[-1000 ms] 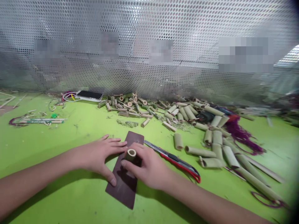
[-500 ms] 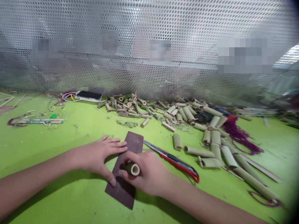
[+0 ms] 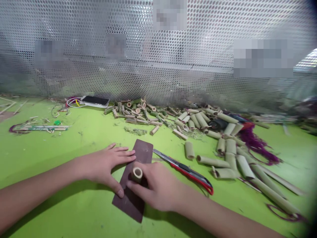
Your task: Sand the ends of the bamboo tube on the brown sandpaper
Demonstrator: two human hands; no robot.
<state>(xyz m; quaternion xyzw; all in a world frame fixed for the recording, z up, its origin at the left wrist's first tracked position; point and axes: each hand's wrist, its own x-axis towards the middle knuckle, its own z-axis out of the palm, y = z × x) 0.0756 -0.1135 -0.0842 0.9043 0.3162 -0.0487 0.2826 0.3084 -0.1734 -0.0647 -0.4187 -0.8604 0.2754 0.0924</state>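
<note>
A brown strip of sandpaper [image 3: 144, 151] lies slantwise on the green table. My left hand [image 3: 105, 167] is open and flat, its fingertips and thumb resting on the strip's left edge. In my right hand [image 3: 158, 186] a short bamboo tube [image 3: 137, 174] is gripped between thumb and fingers, its hollow end facing up toward me. The tube stands over the middle of the sandpaper; its lower end is hidden by my fingers. Just right of the sandpaper lies a red and black utility knife [image 3: 187, 172] with its blade out.
Cut bamboo tubes [image 3: 200, 119] are heaped at the back and right, with purple thread [image 3: 264, 145] among them. A phone [image 3: 95, 100] with a white cable lies near the perforated metal screen [image 3: 138, 76]. Thin sticks [image 3: 47, 128] lie at the left.
The bamboo tube has tipped more upright in my right hand and shifted slightly left and away from me. My left hand stays in place on the sandpaper.
</note>
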